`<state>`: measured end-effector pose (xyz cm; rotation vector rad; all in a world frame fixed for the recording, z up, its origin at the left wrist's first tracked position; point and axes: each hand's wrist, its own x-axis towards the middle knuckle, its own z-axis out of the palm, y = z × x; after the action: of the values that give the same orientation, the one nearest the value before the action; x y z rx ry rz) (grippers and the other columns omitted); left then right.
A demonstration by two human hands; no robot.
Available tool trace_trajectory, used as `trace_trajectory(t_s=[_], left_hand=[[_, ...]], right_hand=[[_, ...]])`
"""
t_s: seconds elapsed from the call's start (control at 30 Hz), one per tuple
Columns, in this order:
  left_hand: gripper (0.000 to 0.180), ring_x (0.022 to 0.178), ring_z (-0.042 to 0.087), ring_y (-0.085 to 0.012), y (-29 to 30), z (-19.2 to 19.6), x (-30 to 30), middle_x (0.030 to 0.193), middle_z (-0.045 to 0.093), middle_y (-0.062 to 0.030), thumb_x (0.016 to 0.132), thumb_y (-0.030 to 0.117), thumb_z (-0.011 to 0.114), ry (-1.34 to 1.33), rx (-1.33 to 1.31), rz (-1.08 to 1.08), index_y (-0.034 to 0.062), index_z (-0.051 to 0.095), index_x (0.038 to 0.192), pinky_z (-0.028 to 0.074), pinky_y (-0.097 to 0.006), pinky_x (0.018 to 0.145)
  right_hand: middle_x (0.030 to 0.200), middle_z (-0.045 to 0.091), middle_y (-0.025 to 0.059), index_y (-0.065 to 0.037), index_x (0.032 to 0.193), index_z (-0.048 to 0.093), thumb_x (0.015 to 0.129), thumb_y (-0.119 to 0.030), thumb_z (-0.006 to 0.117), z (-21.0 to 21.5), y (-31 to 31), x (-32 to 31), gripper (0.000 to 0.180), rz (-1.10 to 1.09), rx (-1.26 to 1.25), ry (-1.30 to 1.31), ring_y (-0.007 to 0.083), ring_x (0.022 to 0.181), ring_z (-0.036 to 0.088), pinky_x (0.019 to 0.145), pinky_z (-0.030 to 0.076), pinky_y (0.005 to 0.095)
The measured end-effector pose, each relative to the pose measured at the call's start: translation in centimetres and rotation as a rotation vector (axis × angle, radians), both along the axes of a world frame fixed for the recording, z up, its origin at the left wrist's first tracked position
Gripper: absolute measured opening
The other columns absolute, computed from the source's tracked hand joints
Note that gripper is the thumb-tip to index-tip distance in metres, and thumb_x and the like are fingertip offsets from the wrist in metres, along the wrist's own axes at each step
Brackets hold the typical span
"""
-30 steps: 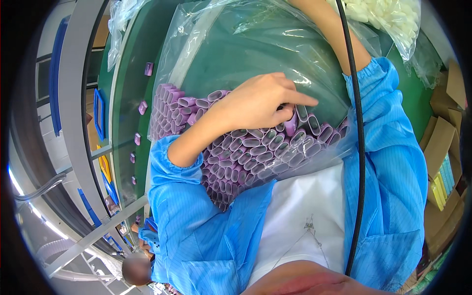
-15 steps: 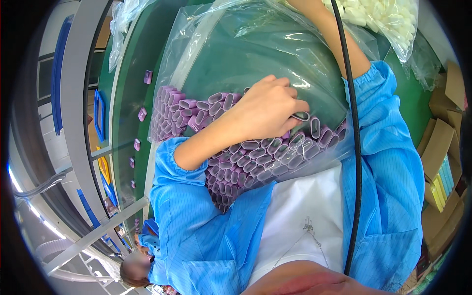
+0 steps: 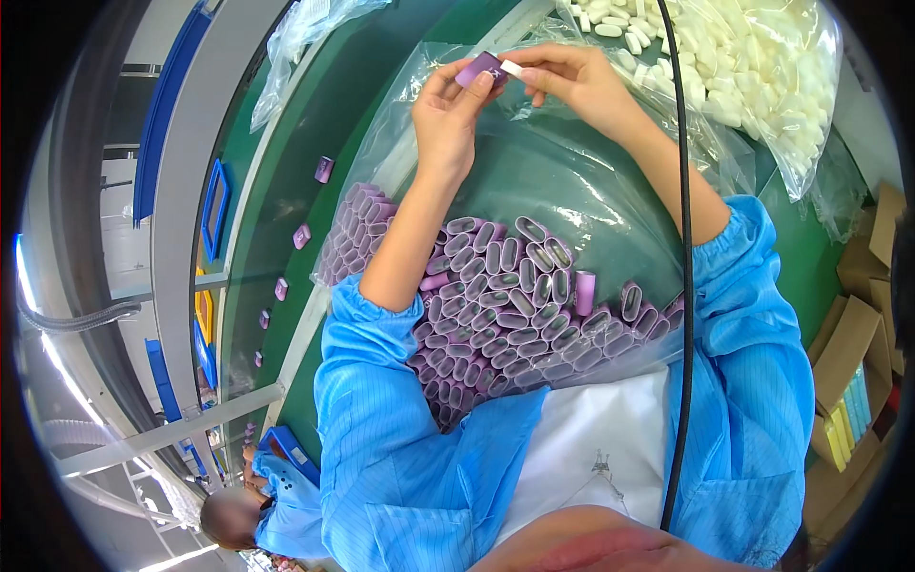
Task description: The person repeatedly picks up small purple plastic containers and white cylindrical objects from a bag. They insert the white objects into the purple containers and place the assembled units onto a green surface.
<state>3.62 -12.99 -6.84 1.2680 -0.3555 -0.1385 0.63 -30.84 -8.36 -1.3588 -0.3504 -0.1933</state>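
My left hand (image 3: 446,129) is closed round a purple oval sleeve (image 3: 479,69) at the far side of the bench. My right hand (image 3: 577,84) pinches a small white oval piece (image 3: 512,69) between thumb and fingers. The white piece meets the sleeve's right end; whether it is inside cannot be told. Nearer to me lies a mass of purple sleeves (image 3: 496,297), open ends mostly up, in a clear plastic bag (image 3: 581,172). Beyond my right hand a clear bag of white oval pieces (image 3: 762,67) lies open, some pieces loose at its mouth.
A black cable (image 3: 683,238) hangs down across the view by my right arm. On the left, a green conveyor belt (image 3: 286,267) carries several spaced purple sleeves. Cardboard boxes (image 3: 843,353) stand at right. A co-worker in blue (image 3: 295,505) is at the lower left.
My left hand has lifted a purple sleeve from the pile and moved away from me. My right hand has come in from the upper right with a white piece; the two meet.
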Motion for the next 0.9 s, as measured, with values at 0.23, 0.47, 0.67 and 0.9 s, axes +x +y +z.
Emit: trace_trajectory(t_s=[0.23,0.47,0.67,0.9], left_hand=[[0.023,0.094,0.063,-0.0188,0.3,0.4,-0.9,0.102,0.064,-0.0139,0.082,0.001,0.068,-0.127,0.147,-0.021,-0.0034,0.059,0.103,0.053,-0.031,0.083],[0.024,0.093,0.063,-0.0204,-0.1,0.3,-1.4,0.104,0.063,-0.0137,0.086,0.004,0.065,-0.039,0.051,-0.086,-0.0029,0.057,0.107,0.054,-0.033,0.086],[0.022,0.089,0.063,-0.0191,0.1,0.4,-0.9,0.099,0.063,-0.0107,0.088,0.010,0.062,0.193,-0.122,-0.106,-0.0011,0.057,0.106,0.053,-0.031,0.084],[0.031,0.089,0.064,-0.0218,1.6,1.5,0.7,0.100,0.064,-0.0135,0.083,0.006,0.068,0.147,-0.001,-0.110,-0.0043,0.057,0.110,0.054,-0.032,0.082]], right_hand=[[0.079,0.065,0.0043,0.000,0.090,0.065,0.083,-0.011,0.068,0.0,-0.1,-0.2,0.013,-0.090,-0.030,0.033,0.0083,0.065,0.057,0.059,0.046,0.0223],[0.080,0.065,0.0042,0.000,0.087,0.066,0.083,-0.011,0.069,0.2,0.4,-0.5,0.012,-0.067,0.025,-0.046,0.0093,0.068,0.059,0.059,0.047,0.0229],[0.091,0.062,0.0037,0.002,0.091,0.065,0.085,-0.005,0.064,0.2,1.2,-0.7,0.009,-0.324,-0.269,-0.510,0.0120,0.074,0.063,0.065,0.051,0.0263],[0.086,0.065,0.0056,0.000,0.093,0.066,0.085,-0.011,0.066,0.6,-0.1,-0.4,0.014,-0.239,-0.047,-0.212,0.0129,0.073,0.064,0.064,0.050,0.0252]])
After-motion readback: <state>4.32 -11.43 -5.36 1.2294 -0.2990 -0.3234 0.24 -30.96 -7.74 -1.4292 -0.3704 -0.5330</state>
